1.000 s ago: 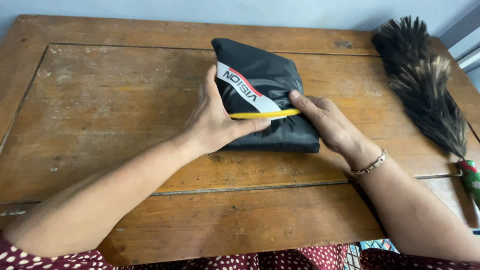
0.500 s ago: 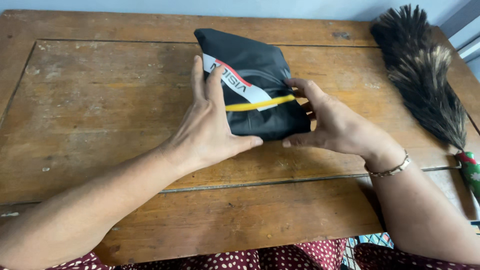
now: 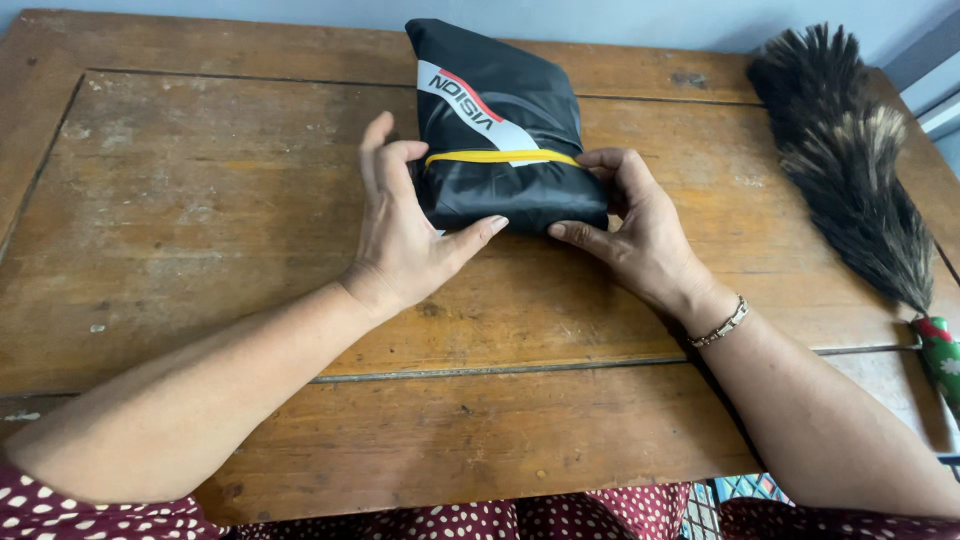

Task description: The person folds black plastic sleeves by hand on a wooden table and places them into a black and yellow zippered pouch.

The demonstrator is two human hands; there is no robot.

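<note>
A folded black garment bundle (image 3: 500,130) with a white and red stripe and a yellow band lies on the worn wooden table (image 3: 200,200), near its far edge. My left hand (image 3: 405,235) cups the bundle's left side, thumb under its near edge. On the bundle's right near corner sits my right hand (image 3: 630,225), fingers curled around the end and thumb along the near edge. A thin bracelet (image 3: 722,324) circles my right wrist. Both hands hold the bundle between them.
A dark feather duster (image 3: 850,170) lies along the table's right side, its green and red handle (image 3: 940,355) at the right edge. A pale wall runs behind the table. My red dotted clothing (image 3: 450,520) shows at the near edge.
The bundle has moved away from me toward the table's far edge. Both hands shifted with it and now press its two near corners.
</note>
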